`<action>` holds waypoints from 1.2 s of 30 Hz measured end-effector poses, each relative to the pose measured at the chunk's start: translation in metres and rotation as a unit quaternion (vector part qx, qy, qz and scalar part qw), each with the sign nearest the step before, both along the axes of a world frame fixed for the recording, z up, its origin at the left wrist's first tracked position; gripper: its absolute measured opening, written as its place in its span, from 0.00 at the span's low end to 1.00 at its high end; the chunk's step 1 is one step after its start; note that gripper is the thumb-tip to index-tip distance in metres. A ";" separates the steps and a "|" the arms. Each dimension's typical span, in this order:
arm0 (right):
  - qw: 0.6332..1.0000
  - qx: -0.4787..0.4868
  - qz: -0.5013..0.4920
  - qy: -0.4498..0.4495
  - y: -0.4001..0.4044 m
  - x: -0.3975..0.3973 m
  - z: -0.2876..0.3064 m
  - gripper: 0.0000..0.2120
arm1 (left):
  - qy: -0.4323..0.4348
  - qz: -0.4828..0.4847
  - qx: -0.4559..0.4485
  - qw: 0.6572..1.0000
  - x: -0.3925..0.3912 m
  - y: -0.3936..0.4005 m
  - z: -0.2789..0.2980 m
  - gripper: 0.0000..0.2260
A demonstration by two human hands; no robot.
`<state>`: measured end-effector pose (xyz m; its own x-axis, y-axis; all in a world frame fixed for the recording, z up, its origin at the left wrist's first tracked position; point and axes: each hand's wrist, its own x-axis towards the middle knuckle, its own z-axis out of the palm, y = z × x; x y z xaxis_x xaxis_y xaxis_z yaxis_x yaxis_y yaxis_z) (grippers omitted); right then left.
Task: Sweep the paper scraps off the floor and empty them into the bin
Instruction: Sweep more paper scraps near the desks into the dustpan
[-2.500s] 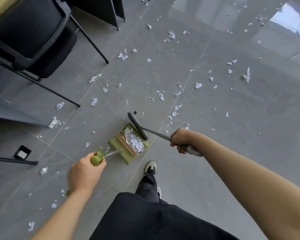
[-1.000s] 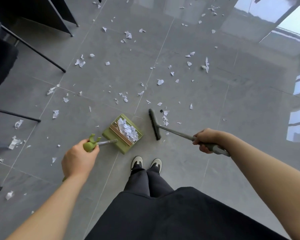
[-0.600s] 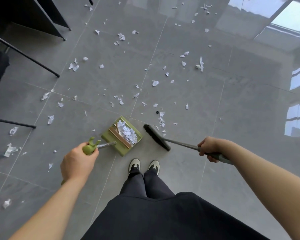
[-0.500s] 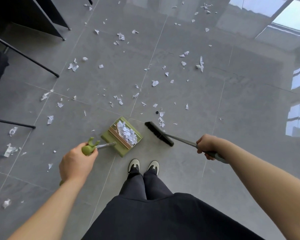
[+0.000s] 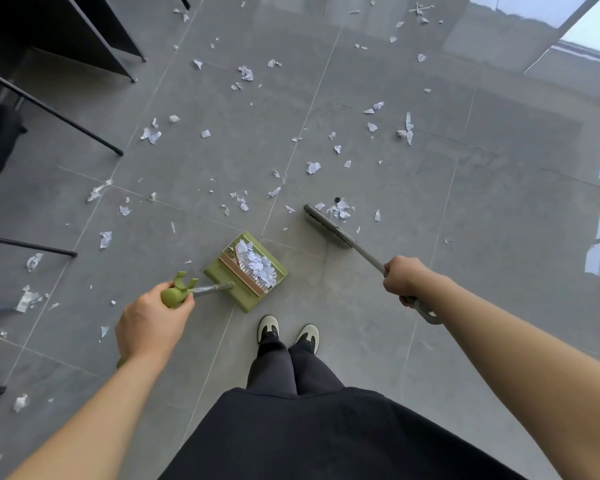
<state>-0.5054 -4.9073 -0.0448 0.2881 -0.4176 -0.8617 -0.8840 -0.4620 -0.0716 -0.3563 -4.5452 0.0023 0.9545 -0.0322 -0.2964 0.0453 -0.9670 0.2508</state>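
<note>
Scraps (image 5: 340, 211) lie in a small heap just beyond the broom head (image 5: 328, 227), out ahead of the right hand (image 5: 404, 280); many more are strewn over the floor (image 5: 499, 306) well beyond both hands and off to the left hand's (image 5: 149, 323) side. A fair pile already sits in the dustpan (image 5: 246, 271), which rests on the floor just ahead of the left hand, its mouth turned toward the litter.

By my reading the job is barely past its start. One panful is gathered, most of the paper is not yet swept, and no bin is in view, so emptying is all still to do.

The left hand is curled round the green grip of the pan handle (image 5: 174, 296). The right hand is wrapped round the grey broom shaft (image 5: 369, 256), fingers closed on it.

Against the frame half a second back, the broom head has moved away from the pan: it was just beside the pan's mouth then, and now sits farther out from the right hand, set behind the nearest clump of scraps. Next to that earlier frame the pan and the left hand look unmoved, and the pile in the pan looks about the same. That placing suggests a fresh pull toward the pan is being lined up.
</note>
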 end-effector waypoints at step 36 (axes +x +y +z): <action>0.915 0.165 -0.369 0.005 -0.047 0.155 -0.012 0.04 | 0.006 -0.026 -0.009 1.000 0.148 -0.041 -0.005 0.07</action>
<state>-0.3505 -4.9546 -0.0570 0.0240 -0.2128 -0.9768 -0.9481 0.3050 -0.0897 -0.2083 -4.5860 -0.0030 0.9477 -0.0878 -0.3067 -0.0027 -0.9635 0.2677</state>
